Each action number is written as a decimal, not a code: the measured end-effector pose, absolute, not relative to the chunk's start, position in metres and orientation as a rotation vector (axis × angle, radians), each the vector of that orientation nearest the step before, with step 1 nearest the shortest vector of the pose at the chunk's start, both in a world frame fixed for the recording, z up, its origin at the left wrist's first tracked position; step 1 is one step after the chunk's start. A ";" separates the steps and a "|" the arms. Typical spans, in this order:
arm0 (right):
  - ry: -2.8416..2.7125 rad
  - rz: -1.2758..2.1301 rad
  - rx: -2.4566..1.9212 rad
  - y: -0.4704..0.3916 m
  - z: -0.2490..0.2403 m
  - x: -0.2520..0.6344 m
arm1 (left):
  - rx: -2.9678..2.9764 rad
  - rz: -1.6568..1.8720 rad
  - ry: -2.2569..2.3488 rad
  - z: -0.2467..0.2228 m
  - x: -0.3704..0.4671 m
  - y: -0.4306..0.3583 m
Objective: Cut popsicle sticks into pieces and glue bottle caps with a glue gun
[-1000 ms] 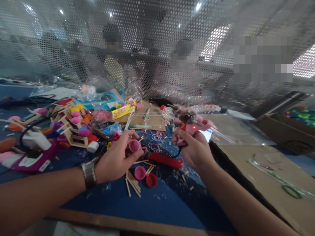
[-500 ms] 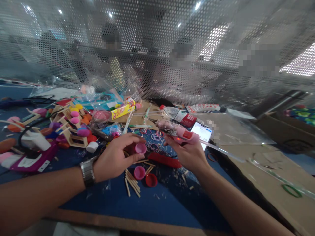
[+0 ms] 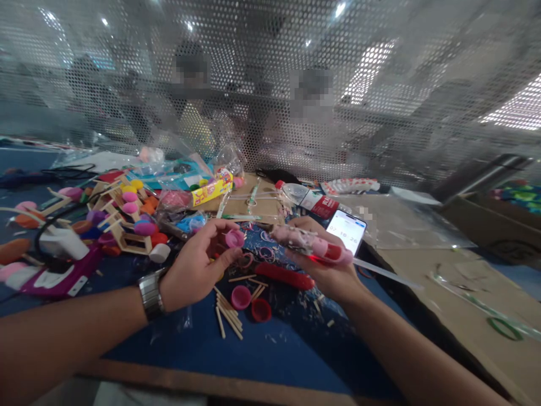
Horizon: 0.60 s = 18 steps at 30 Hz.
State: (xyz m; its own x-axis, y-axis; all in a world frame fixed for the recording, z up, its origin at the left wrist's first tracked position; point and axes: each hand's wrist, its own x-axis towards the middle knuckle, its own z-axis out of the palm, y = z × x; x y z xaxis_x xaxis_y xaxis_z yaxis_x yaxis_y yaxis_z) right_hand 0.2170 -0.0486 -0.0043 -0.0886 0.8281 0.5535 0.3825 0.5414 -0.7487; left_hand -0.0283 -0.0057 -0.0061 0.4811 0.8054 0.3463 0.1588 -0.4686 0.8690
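My left hand [image 3: 188, 268] is closed on a small pink bottle cap [image 3: 234, 239], pinched between thumb and fingers with its hollow side facing me. In my right hand [image 3: 333, 279] is a pink hot glue gun [image 3: 315, 245], its nozzle end pointing left toward the cap but apart from it. A red light glows at the gun's underside, and a clear glue stick [image 3: 389, 273] juts from its back. Below the hands lie another pink cap [image 3: 240, 297], a red cap [image 3: 261, 310] and several thin wooden sticks [image 3: 228, 316]. A long red object [image 3: 285, 276] rests between the hands.
Small wooden frames [image 3: 131, 239] with coloured caps pile up at left, beside a purple device [image 3: 61, 273] with cables. A lit phone [image 3: 346, 231] and a plastic bottle [image 3: 296, 194] lie behind my right hand. Cardboard [image 3: 460, 299] covers the right; perforated mesh [image 3: 262, 113] stands behind.
My left hand has raised the pink cap slightly up and to the left. The glue gun has shifted a little right and down.
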 end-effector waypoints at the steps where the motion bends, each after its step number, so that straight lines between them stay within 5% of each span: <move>1: -1.731 0.493 -1.012 -0.049 -0.003 0.217 | 1.933 0.999 0.798 -0.006 -0.029 -0.005; 18: -1.696 0.564 -1.003 -0.050 -0.003 0.211 | 1.740 0.967 0.610 -0.001 -0.028 -0.012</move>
State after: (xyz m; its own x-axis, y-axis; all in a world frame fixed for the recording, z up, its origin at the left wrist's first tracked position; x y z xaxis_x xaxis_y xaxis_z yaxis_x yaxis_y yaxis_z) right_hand 0.2115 -0.0500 -0.0034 -0.1107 0.8357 0.5379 0.3474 0.5396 -0.7669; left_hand -0.0285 -0.0122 -0.0006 0.5511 0.7697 0.3222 -0.0401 -0.3612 0.9316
